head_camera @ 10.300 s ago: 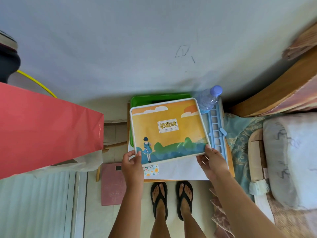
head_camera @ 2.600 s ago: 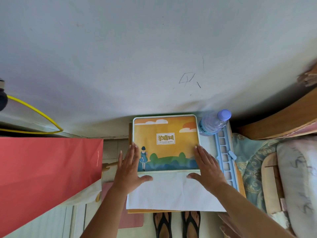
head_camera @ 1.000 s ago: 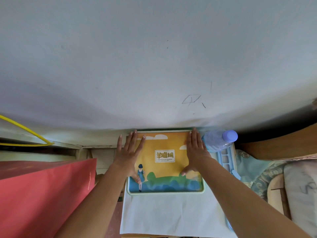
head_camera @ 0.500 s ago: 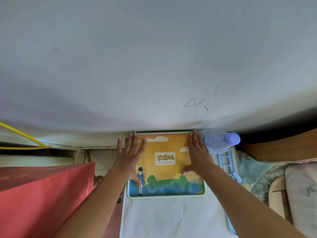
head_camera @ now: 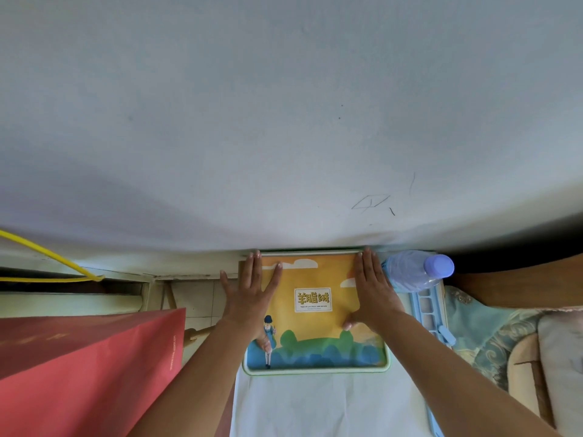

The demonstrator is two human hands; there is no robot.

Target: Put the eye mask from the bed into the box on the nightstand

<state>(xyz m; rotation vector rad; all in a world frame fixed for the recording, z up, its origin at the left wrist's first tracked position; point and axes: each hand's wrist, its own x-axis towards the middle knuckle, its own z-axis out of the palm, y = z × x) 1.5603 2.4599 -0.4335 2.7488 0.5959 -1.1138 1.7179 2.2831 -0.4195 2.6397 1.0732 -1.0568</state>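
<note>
The box point(head_camera: 315, 351) stands on the nightstand against the wall, its orange and blue picture lid on top and shut. My left hand point(head_camera: 249, 298) lies flat on the lid's left side, fingers spread. My right hand point(head_camera: 373, 294) lies flat on the lid's right side, fingertips at the far edge. Neither hand holds anything. The eye mask is not in sight. A white sheet point(head_camera: 328, 405) covers the nightstand top in front of the box.
A plastic water bottle point(head_camera: 413, 271) with a purple cap lies right of the box, by a blue ice tray point(head_camera: 427, 310). A red paper bag point(head_camera: 82, 367) stands at the left. The bed with a patterned blue cloth point(head_camera: 482, 335) is at the right. A yellow cable point(head_camera: 47, 257) runs along the left wall.
Over the earlier frames the lid came down onto the green box and my hands slid from its near edge to its far part. In the last half second they barely moved.
</note>
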